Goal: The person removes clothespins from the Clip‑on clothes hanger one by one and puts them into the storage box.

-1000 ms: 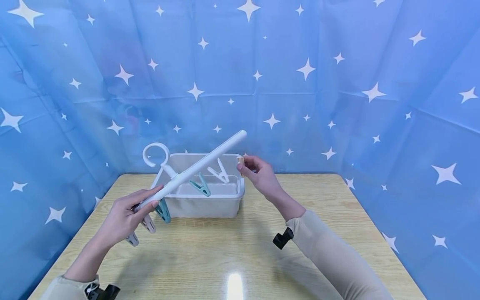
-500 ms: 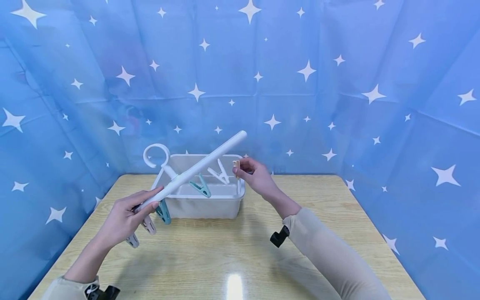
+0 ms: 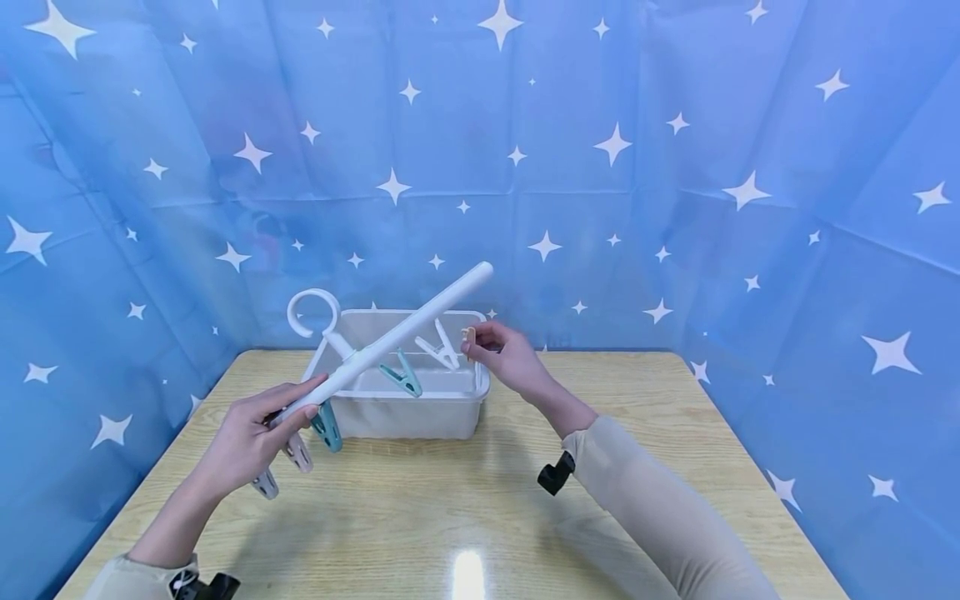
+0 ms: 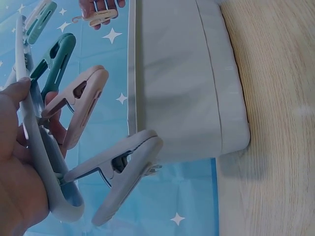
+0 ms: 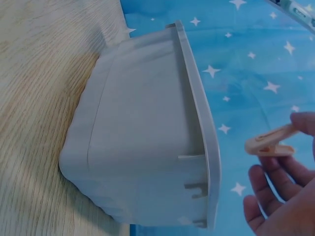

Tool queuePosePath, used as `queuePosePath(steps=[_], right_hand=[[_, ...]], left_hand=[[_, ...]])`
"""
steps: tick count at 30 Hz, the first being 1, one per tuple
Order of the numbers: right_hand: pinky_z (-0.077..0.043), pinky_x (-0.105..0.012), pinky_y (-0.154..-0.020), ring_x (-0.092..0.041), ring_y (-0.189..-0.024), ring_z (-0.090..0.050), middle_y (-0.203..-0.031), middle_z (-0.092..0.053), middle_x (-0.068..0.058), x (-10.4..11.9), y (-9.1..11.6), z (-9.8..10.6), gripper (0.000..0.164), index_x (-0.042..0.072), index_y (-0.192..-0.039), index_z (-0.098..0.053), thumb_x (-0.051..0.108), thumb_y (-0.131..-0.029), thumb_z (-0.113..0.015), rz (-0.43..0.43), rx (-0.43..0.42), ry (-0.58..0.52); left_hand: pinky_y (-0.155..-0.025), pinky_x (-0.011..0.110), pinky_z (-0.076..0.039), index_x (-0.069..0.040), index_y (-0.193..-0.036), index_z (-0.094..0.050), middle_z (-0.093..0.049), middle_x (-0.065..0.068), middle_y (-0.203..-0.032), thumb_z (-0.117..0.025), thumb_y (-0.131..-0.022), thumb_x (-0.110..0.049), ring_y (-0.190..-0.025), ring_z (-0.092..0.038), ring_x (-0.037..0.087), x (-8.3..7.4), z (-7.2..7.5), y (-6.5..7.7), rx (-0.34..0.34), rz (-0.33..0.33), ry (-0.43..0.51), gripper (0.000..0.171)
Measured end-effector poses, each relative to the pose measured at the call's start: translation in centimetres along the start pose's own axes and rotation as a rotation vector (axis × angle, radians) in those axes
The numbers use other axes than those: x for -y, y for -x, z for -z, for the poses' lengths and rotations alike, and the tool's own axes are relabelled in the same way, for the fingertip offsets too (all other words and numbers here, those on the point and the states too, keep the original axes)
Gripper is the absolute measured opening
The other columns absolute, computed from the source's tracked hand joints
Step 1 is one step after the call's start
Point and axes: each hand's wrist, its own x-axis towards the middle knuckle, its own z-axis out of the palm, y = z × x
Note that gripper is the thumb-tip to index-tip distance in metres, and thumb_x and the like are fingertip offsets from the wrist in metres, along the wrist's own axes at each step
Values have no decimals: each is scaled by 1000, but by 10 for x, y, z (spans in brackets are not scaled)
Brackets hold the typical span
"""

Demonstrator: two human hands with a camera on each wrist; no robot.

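A person's left hand [image 3: 251,429] grips a tilted white hanger [image 3: 412,322], teal, pink and grey clips [image 4: 86,108] along its bar, before a pale bin [image 3: 405,418] on the bench [image 3: 637,500]; the right hand [image 3: 513,360] pinches a peach clip [image 5: 270,139] near the bin's right rim, apart from the hanger.

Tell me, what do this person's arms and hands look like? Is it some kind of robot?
No robot parts: the left hand and right hand are human and ungloved. The left sleeve and right sleeve are pale beige, the right one creased. A small black device sits at the left wrist, a similar black gadget at the right.
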Motion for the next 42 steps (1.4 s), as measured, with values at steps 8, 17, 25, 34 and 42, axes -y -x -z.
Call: queuePosePath(steps=[8, 17, 25, 34, 42], right_hand=[[-51, -40, -91, -23, -110, -60, -118, -66, -5, -1, -3, -2, 36, 15, -126, -62, 32, -95, -69, -21, 19, 48], [-52, -39, -91, -23, -110, -62, -119, -67, -5, -3, -4, -4, 34, 13, -125, -64, 27, -95, -69, -8, 30, 76], [-52, -41, -94, -24, -116, -61, -124, -66, -6, -5, -5, -5, 45, 10, -138, -58, 28, -98, -66, -17, 45, 79], [-52, -42, -97, -25, -118, -61, -127, -66, -8, -1, -2, -1, 41, 12, -136, -59, 27, -98, -65, -12, 47, 58], [-44, -49, -108, -27, -126, -58, -134, -63, -7, 7, 4, 7, 45, 12, -140, -56, 34, -101, -59, -6, 54, 23]], left_hand=[[-55, 23, -44, -18, -140, -60, -66, 2, -98, -64, -97, -6, -52, -60, 8, -2, 0, -1, 15, 30, 11, 45], [-52, 24, -43, -18, -139, -61, -64, 0, -93, -64, -96, -6, -52, -54, 11, -2, -2, -1, 12, 32, -2, 45], [-52, 24, -43, -18, -140, -60, -64, 0, -92, -64, -97, -6, -51, -55, 10, -1, -2, 0, 21, 34, -1, 45], [-51, 23, -42, -17, -140, -60, -63, 1, -92, -64, -96, -5, -49, -55, 12, -2, -3, -2, 18, 25, 6, 45], [-49, 23, -42, -16, -140, -60, -64, 1, -95, -64, -96, -4, -49, -53, 9, -1, -4, -5, 10, 7, 7, 46]])
